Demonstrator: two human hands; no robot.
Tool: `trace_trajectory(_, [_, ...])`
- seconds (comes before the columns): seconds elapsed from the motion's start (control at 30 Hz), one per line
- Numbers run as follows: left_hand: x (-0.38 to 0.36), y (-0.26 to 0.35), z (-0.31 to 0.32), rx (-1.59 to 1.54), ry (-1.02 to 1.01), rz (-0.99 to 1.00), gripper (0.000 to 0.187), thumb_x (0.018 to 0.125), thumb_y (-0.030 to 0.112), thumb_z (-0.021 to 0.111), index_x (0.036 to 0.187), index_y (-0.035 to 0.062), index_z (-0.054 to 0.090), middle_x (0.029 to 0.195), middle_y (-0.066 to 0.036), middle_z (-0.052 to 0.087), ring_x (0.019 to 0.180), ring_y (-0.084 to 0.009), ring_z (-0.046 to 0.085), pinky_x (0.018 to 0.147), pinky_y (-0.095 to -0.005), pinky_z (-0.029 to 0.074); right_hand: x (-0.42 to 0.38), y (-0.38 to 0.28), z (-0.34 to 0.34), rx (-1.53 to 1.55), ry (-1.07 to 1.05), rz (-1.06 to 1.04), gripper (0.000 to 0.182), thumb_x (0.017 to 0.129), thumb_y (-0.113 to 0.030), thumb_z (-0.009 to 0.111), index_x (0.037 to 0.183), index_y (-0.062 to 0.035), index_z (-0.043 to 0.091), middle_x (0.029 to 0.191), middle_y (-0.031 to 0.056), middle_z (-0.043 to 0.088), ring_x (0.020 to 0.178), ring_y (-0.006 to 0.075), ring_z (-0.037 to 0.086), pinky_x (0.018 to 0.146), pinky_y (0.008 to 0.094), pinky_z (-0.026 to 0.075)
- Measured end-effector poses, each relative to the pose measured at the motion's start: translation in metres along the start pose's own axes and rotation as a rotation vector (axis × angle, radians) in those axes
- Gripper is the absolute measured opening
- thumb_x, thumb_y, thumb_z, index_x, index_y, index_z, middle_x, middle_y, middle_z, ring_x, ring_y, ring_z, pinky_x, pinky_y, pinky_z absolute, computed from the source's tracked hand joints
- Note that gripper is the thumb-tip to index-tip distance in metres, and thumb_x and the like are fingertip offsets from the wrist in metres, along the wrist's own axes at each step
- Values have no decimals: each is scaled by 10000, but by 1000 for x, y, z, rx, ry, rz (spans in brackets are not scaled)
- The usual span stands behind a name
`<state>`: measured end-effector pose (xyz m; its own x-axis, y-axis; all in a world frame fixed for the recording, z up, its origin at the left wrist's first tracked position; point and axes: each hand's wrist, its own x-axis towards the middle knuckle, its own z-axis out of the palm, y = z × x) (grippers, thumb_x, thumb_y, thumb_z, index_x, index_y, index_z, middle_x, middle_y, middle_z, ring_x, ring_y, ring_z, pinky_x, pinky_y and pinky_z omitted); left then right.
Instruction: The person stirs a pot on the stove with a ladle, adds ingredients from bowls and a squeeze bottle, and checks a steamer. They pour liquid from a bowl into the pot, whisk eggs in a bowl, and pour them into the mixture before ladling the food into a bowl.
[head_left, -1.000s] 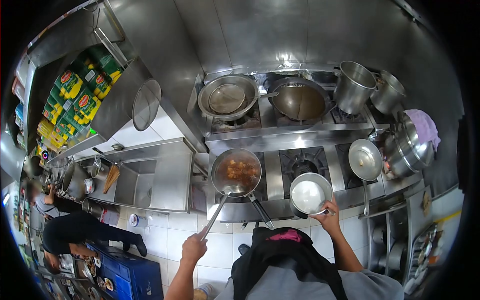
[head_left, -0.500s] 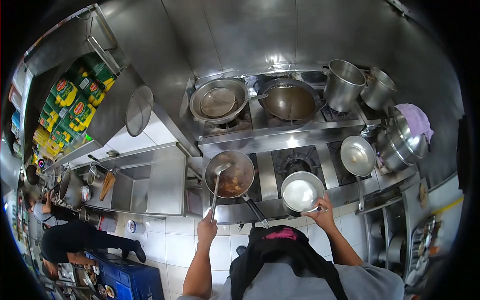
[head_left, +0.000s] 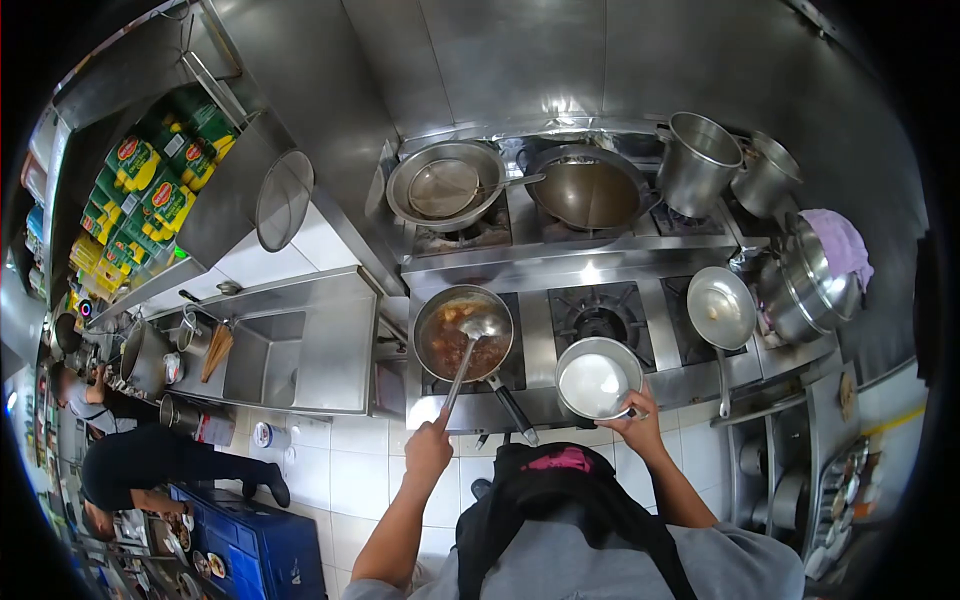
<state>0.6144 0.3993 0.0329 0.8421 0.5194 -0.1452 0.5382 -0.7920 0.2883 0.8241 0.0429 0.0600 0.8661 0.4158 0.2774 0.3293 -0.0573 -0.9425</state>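
Note:
My left hand (head_left: 428,446) is closed around the handle of a metal ladle (head_left: 465,365). The ladle's bowl rests in the brown sauce (head_left: 450,355) with chunks of food, inside a frying pan (head_left: 507,318) on the front left burner. That pan's black handle (head_left: 512,410) points toward my body, and neither hand is on it. On the right, my right hand (head_left: 636,420) grips a metal saucepan (head_left: 640,372) by its handle. White contents, or a pale bottom, show inside this saucepan, which is held in front of the middle burner (head_left: 600,315).
Behind stand a wok (head_left: 585,195), a wide bowl with a strainer (head_left: 445,187) and tall pots (head_left: 700,165). A second pan (head_left: 721,308) sits at right. Left is a sink (head_left: 265,355). Another person (head_left: 160,465) bends by a blue cabinet (head_left: 255,550).
The ladle has swung rightward and deeper into the pan, with my left hand moving right. The sauce looks more stirred and redder. The saucepan has shifted slightly left.

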Motion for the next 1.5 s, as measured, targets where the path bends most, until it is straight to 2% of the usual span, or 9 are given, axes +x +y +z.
trace_trajectory(0.4, [-25, -74, -46, 190, 131, 35, 535, 891, 93, 591, 1379, 315, 589, 861, -111, 635, 727, -336, 683, 626, -468, 557, -5, 5, -5, -6, 0, -3, 527, 576, -102, 965, 743, -55, 467, 1365, 188, 493, 1288, 371, 513, 1054, 430, 424])
trace_trajectory(0.6, [29, -63, 14, -46, 181, -97, 504, 919, 136, 583, 1420, 183, 549, 1020, -196, 692, 812, -425, 669, 714, -534, 537, -6, 13, -6, -44, -18, -25, 515, 590, -108, 963, 740, -53, 473, 1396, 193, 478, 1305, 373, 503, 1056, 428, 420])
trace_trajectory(0.77, [4, -50, 59, -338, 166, -91, 603, 963, 149, 529, 1536, 76, 357, 929, -355, 656, 856, -528, 639, 773, -584, 502, -8, -1, -10, -52, 5, -51, 517, 586, -116, 966, 748, -55, 480, 1376, 185, 496, 1300, 369, 507, 1053, 437, 425])
trace_trajectory(0.8, [-4, -54, 78, -303, 219, -51, 637, 984, 155, 521, 1574, 106, 287, 805, -277, 675, 737, -420, 681, 672, -536, 543, -11, 0, -11, -44, 15, -42, 518, 583, -119, 968, 750, -55, 481, 1368, 183, 503, 1294, 366, 510, 1052, 440, 425])
trace_trajectory(0.9, [-30, 5, 29, -1103, -177, -549, 639, 1053, 176, 477, 1620, 192, 183, 765, -30, 508, 592, -95, 502, 467, -297, 487, -17, 12, -14, -46, 29, -5, 520, 582, -116, 969, 748, -54, 480, 1356, 187, 516, 1280, 363, 521, 1048, 438, 426])
trace_trajectory(1.0, [-31, 16, 19, -1687, -259, -727, 260, 1062, 173, 461, 1318, 131, 476, 842, -62, 528, 569, -113, 494, 458, -285, 482, -14, 7, -16, -99, 36, -58, 522, 584, -116, 971, 747, -54, 480, 1356, 194, 512, 1268, 360, 528, 1041, 434, 433])
trace_trajectory(1.2, [2, -15, 13, -2596, -737, -906, 96, 1069, 187, 470, 1018, 107, 458, 807, -70, 525, 563, -92, 469, 464, -217, 445, -6, 8, -19, -112, -1, -57, 501, 582, -77, 953, 726, -51, 474, 1419, 204, 482, 1290, 371, 533, 1016, 403, 467])
trace_trajectory(1.33, [-2, 23, -26, -1915, -391, -573, 71, 1039, 147, 444, 1015, 83, 464, 810, -74, 537, 575, -91, 492, 485, -259, 474, 12, 17, -11, -98, -15, -93, 506, 570, -69, 952, 713, -49, 467, 1459, 214, 459, 1301, 391, 532, 1015, 419, 478])
trace_trajectory(1.5, [-12, 37, -56, -1080, -287, -401, 699, 1000, 135, 494, 1608, 57, 160, 862, -108, 608, 617, -151, 576, 522, -323, 519, 55, 21, 7, -216, -96, -144, 518, 526, -77, 959, 688, -45, 468, 1534, 284, 379, 1360, 420, 491, 1040, 427, 472])
